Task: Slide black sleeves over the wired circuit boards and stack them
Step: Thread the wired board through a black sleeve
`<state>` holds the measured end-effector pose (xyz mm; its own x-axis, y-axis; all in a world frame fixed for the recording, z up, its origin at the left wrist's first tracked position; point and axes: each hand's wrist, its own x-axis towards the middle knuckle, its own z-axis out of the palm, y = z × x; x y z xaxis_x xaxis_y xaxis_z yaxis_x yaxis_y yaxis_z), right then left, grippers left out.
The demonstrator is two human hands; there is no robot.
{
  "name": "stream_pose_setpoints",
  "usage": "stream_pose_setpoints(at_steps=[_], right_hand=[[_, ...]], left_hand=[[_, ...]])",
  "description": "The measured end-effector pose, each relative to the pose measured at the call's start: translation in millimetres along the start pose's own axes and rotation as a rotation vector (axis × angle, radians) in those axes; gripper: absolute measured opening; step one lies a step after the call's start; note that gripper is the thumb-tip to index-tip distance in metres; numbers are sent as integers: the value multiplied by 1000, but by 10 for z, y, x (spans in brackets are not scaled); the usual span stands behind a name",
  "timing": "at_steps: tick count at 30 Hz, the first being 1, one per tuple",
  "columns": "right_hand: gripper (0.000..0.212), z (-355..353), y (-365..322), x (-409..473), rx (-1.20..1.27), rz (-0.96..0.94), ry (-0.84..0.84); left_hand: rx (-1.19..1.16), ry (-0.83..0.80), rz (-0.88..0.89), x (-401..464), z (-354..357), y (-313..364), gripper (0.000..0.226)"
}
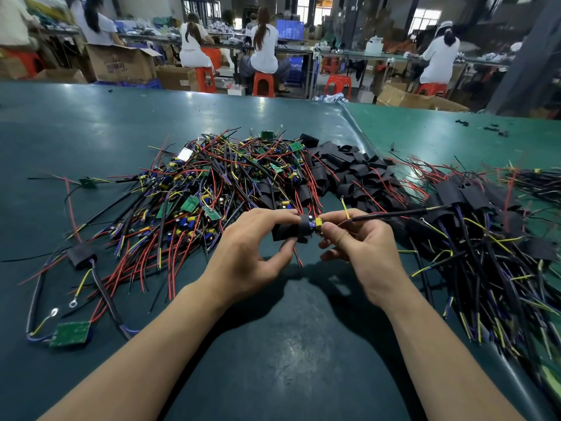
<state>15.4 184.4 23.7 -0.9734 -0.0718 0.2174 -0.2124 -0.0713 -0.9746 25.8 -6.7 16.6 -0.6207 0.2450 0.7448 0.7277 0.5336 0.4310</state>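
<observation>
Head cam: left hand (252, 256) pinches a black sleeve (291, 230), right hand (361, 250) pinches the wired circuit board (315, 222) going into it, yellow and blue parts poking out, just in front of the board pile (212, 177). No readable writing nearby.

Factory assembly floor, green-matted workbench (91, 141) under the hands, heaped wired circuit boards (212, 177) just beyond them, seated workers (264, 47) on orange stools (263, 84), cardboard boxes (121, 63) far behind.
</observation>
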Motion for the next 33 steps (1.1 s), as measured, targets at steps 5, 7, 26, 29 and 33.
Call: stream_pose_setpoints(at_steps=[5, 7, 26, 29, 33], right_hand=[[12, 52, 33, 0, 26, 47, 13], [14, 41, 16, 7, 57, 41, 0], [20, 189, -20, -14, 219, -55, 223], [23, 197, -28, -20, 211, -63, 226], [13, 202, -31, -25, 271, 15, 171]], left_hand=[[-34, 22, 10, 16, 11, 8, 29], [-58, 10, 10, 16, 7, 8, 30], [-47, 103, -9, 6, 57, 13, 19], [-54, 112, -9, 7, 64, 10, 16], [-55, 102, 46, 5, 77, 12, 10]])
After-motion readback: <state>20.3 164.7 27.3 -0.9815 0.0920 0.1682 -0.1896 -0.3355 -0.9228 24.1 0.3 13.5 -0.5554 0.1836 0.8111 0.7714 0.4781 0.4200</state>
